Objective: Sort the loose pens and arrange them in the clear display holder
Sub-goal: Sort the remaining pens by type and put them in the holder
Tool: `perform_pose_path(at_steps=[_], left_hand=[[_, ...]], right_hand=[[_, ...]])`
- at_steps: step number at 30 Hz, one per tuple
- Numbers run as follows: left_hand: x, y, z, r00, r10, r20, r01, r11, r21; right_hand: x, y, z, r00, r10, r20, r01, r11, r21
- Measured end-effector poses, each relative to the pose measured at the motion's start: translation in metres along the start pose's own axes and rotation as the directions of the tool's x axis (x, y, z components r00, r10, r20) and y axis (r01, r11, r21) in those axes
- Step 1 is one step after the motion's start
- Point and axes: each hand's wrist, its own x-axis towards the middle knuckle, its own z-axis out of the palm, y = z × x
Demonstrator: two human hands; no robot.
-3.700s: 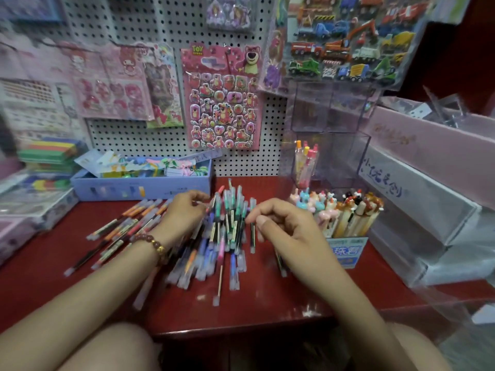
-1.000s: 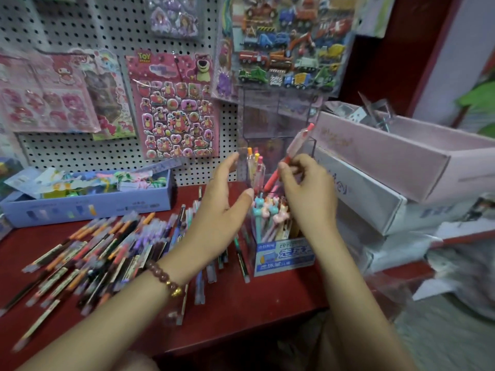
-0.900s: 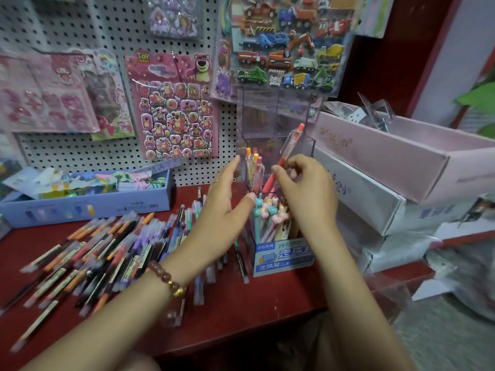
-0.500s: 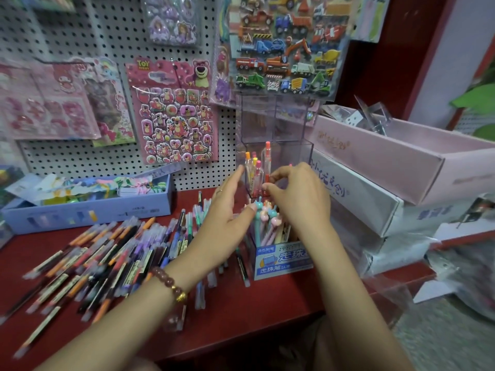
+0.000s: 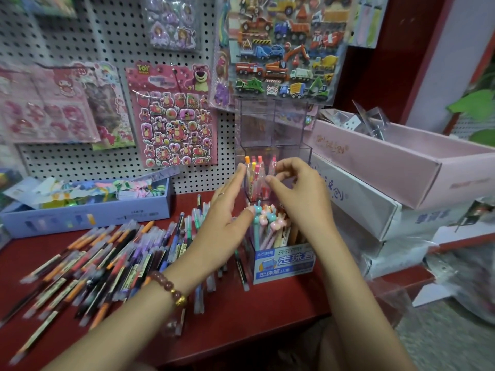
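Sticker sheet point(image 5: 174, 116) header reads "TOY"; pen box point(image 5: 284, 263) label reads "走珠". Left hand point(image 5: 225, 220) is flat, fingers straight, beside the holder point(image 5: 258, 129), gripping nothing. Right hand point(image 5: 300, 194) curls loosely at a pink pen point(image 5: 273, 163) standing in the holder; whether it touches the pen cannot be told. Loose pens point(image 5: 107, 263) lie on the table point(image 5: 254, 317).
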Motion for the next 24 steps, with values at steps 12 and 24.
perform_pose_path(at_steps=[12,24], left_hand=[[0.002,0.0,0.005,0.995,0.035,-0.093,-0.028,0.996,0.084],[0.004,-0.001,0.013,0.99,0.034,-0.134,-0.028,0.998,0.049]], right_hand=[[0.002,0.007,0.006,0.976,-0.077,0.205,0.06,0.994,0.086],[0.012,0.009,0.009,0.987,-0.002,0.161,-0.013,0.996,0.092]])
